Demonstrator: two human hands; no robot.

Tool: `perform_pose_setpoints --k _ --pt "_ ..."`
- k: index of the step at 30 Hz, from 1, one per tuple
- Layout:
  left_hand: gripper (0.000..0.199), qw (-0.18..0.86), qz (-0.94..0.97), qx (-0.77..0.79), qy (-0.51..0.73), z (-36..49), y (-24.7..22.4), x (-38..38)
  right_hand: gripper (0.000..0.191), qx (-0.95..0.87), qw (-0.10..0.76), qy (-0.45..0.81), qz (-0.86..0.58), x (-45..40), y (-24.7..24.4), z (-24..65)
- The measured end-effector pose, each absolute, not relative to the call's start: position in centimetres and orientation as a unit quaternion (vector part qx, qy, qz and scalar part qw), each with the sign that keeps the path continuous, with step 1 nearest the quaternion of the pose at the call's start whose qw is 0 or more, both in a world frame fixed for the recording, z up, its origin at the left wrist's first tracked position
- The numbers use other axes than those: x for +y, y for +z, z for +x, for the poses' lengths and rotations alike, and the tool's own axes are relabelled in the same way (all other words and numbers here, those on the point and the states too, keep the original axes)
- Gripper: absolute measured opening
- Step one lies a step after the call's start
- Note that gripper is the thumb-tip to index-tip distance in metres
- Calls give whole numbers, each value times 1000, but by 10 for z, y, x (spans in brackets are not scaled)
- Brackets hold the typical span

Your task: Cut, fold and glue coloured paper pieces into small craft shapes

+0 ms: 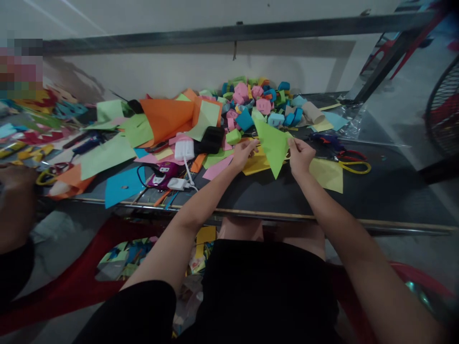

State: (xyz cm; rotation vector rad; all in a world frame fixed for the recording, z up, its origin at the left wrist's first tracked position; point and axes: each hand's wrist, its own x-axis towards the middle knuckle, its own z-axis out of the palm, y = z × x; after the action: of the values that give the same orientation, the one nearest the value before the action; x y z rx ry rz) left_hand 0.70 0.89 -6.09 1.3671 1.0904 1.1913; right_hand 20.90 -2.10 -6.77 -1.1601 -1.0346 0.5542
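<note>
A bright green folded paper [274, 145] hangs above the table, one pointed corner downward. At its right corner, my right hand [300, 154] pinches the paper between thumb and fingers. My left hand [245, 154] is just left of the paper, its fingers apart and nothing visible in them. Behind the green paper lies a yellow-orange sheet [255, 165] on the table. A pale yellow sheet [327, 175] lies right of my right hand. Beyond my hands rises a pile of small folded paper pieces [263, 106] in pink, blue and green.
Scissors [355, 161] lie at the right on the dark table [390, 191]. A power strip [163, 175], white plugs, orange sheets [167, 117] and a blue sheet [124, 185] are at the left. A person's hand [16, 177] shows at far left; a fan [444, 105] stands right.
</note>
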Motion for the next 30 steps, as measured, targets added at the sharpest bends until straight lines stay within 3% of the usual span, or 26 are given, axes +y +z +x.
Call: perform_pose_setpoints --k 14,20,25,30 --pt "56 492 596 413 482 14 -64 0 50 -519 644 243 -507 -37 -51 199" --pt "49 517 578 397 491 15 -64 -1 53 -497 654 308 -481 -29 -56 202" --pt "45 502 558 401 525 15 -63 -2 58 -530 545 455 -463 -28 -54 201" --pt "49 468 560 421 539 13 -63 0 55 -564 413 516 -495 -38 -53 196"
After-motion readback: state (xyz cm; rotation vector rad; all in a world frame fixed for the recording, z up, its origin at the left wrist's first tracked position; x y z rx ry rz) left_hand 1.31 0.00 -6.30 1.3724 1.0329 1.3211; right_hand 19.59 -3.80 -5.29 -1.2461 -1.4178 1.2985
